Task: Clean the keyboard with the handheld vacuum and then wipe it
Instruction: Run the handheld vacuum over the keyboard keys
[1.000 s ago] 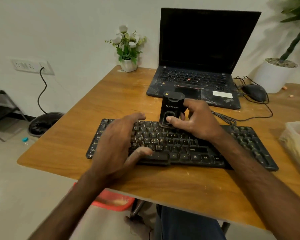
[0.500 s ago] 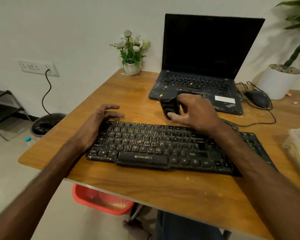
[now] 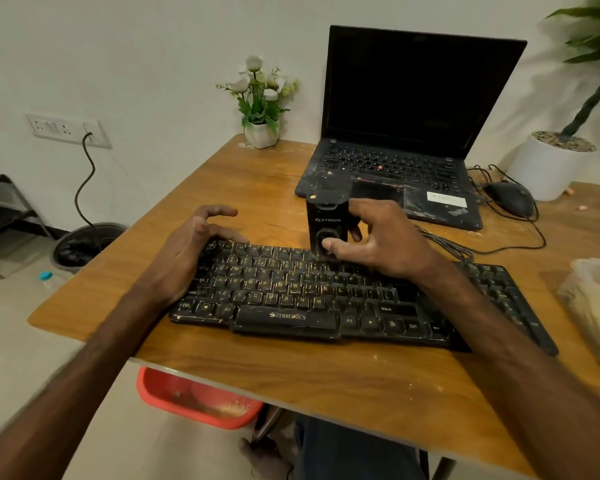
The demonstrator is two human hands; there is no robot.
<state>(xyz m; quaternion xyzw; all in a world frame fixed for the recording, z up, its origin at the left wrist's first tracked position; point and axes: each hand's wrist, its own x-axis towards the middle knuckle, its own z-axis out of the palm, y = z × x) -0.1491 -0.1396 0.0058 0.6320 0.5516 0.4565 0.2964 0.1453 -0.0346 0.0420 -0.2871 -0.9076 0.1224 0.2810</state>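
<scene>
The right grip [image 3: 385, 242], thumb on the front and fingers behind, grasps the small black box-shaped handheld vacuum [image 3: 326, 220], upright with its base on the top key rows near the middle of the dusty black plastic keyboard [image 3: 291, 292]; the left grip [image 3: 187, 251] is released, fingers loosely curled over the keyboard's left end. The keyboard lies on a brown wooden surface [image 3: 326, 382], an open black laptop [image 3: 413, 98] and black corded mouse [image 3: 510, 197] behind it, a red plastic tub [image 3: 194, 400] on the floor beneath.

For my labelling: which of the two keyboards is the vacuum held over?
The nearer, separate Zebronics keyboard; the right hand holds the vacuum at its top row.
</scene>
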